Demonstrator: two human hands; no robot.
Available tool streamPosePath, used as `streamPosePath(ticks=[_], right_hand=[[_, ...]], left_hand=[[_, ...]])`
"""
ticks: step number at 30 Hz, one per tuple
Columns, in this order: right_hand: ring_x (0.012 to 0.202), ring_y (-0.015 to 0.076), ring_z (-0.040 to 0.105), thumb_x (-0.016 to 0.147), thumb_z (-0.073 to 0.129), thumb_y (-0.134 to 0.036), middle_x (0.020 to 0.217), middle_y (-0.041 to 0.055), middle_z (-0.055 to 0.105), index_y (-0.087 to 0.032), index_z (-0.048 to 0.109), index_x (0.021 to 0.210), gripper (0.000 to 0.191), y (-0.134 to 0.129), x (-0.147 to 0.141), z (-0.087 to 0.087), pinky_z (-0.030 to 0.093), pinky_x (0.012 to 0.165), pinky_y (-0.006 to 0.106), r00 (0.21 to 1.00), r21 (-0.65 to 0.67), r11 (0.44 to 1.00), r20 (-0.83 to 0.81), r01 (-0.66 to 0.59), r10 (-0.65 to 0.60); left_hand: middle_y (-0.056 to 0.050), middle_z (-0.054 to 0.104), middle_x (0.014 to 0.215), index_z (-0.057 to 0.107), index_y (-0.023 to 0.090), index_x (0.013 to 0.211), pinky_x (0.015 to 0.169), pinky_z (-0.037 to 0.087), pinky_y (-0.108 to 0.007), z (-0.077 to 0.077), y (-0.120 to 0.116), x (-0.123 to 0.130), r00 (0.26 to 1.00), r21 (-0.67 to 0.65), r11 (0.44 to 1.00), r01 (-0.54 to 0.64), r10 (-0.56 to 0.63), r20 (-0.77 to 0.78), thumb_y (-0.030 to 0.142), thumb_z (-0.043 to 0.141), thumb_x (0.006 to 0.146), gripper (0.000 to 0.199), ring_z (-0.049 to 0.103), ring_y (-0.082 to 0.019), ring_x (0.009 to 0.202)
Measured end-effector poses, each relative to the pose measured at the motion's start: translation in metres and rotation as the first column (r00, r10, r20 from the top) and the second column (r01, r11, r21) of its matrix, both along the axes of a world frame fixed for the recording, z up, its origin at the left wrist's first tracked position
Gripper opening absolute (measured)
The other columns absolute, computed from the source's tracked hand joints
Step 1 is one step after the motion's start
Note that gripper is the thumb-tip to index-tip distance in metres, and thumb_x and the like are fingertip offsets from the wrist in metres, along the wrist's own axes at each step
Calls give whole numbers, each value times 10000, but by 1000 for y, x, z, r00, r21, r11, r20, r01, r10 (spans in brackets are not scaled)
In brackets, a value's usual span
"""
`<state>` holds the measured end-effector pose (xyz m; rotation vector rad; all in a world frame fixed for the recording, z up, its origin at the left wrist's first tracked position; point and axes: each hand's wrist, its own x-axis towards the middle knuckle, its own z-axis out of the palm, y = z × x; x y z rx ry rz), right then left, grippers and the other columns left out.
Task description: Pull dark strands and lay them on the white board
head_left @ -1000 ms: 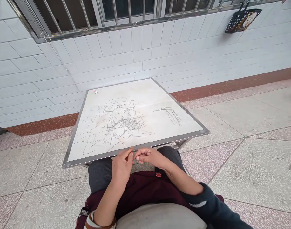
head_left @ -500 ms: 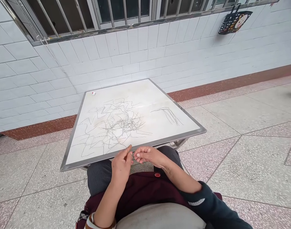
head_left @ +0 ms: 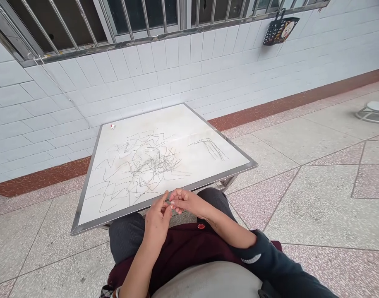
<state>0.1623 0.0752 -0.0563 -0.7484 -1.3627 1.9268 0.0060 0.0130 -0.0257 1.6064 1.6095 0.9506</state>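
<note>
Many thin, dark, kinked wires (head_left: 152, 163) lie tangled on a white table (head_left: 173, 120) with a grey metal edge. A separate small bunch of wires (head_left: 211, 147) is on the table's right side. My left hand (head_left: 158, 215) and my right hand (head_left: 185, 201) meet just over the near edge, above my lap. Both are closed in a pinch, fingertips almost touching. A short bit of thin dark wire shows between them; its ends are hidden by the fingers.
A small white-and-red object (head_left: 112, 126) sits at the table's far left corner. Behind stands a white tiled wall (head_left: 130, 91) with a barred window. A dark patterned bag (head_left: 280, 31) hangs from the sill. A white round stool (head_left: 375, 108) stands on the floor at right.
The view has turned right, bringing the stool into sight. My hands have come closer together, fingertips now almost touching.
</note>
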Motion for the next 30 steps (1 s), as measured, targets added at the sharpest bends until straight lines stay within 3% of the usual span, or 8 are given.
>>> streamPosePath(ticks=[6, 13, 19, 22, 26, 30], right_hand=[[597, 83, 509, 796, 636, -500, 697, -35, 564, -171, 559, 923, 361, 1, 1, -6, 431, 563, 221, 992, 103, 992, 107, -72, 60], [550, 78, 522, 765, 673, -476, 646, -49, 558, -171, 554, 907, 357, 0, 4, 3, 457, 571, 231, 998, 39, 999, 60, 15, -17], [510, 84, 521, 793, 644, -441, 616, -50, 579, -177, 528, 957, 332, 0, 5, 1, 442, 529, 223, 991, 86, 993, 117, -77, 67], [510, 86, 501, 830, 599, -346, 619, -55, 557, -193, 536, 960, 210, -1, 7, 0, 425, 523, 220, 963, 197, 974, 264, -115, 61], [519, 87, 465, 810, 589, -228, 608, -60, 527, -210, 570, 907, 100, -3, 8, 2, 376, 512, 214, 918, 363, 928, 389, -83, -70], [577, 105, 516, 829, 592, -359, 652, -41, 551, -195, 571, 918, 188, 0, 9, 4, 418, 546, 231, 979, 202, 977, 204, -70, 28]], left_hand=[[12, 599, 736, 461, 194, 1370, 682, 512, -298, -8, 4, 2, 997, -94, 994, 50, -44, 67, 203, 525, 810, 564, 593, -141, 633], [44, 552, 690, 439, 171, 1376, 572, 456, -250, -9, 4, 2, 973, -155, 986, 55, -18, 229, 250, 565, 786, 608, 532, -108, 549], [61, 533, 625, 393, 160, 1400, 580, 463, -254, -13, 4, 3, 932, -177, 973, 151, -80, 354, 233, 586, 771, 662, 512, -105, 537], [73, 518, 615, 334, 182, 1434, 545, 445, -243, -17, 2, 5, 932, -201, 962, 182, -104, 347, 184, 578, 748, 729, 500, -100, 517], [69, 538, 618, 281, 171, 1455, 517, 449, -244, -23, 3, 7, 920, -262, 950, 170, -58, 387, 187, 610, 709, 815, 510, -109, 518], [46, 579, 629, 277, 120, 1447, 534, 460, -246, -17, 5, 9, 876, -260, 964, 58, 76, 477, 256, 673, 702, 854, 538, -119, 551]])
